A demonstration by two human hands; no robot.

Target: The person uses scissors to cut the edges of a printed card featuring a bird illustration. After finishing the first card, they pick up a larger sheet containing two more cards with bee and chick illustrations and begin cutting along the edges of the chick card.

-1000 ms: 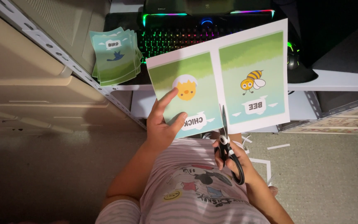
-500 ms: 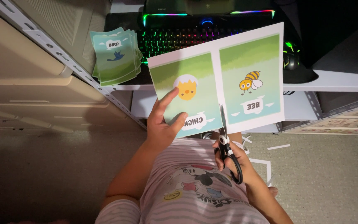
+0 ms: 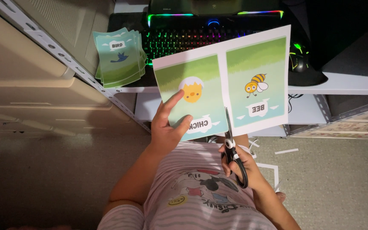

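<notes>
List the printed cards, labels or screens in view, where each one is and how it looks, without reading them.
Paper sheet: held up by the left hand; white, with two green picture panels, a chick and a bee.
Scissors: in the right hand, blades at the sheet's bottom edge between the panels.
Card stack: on the desk, left of the keyboard; green, blue bird.

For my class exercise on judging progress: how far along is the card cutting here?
Done: a stack of cut cards lies on the desk, and paper strips lie on the floor. In hand: the left hand holds a sheet with two pictures, and the right hand has scissors entering the white gap between them. Left: the gap is barely cut and the margins are untrimmed.
</notes>
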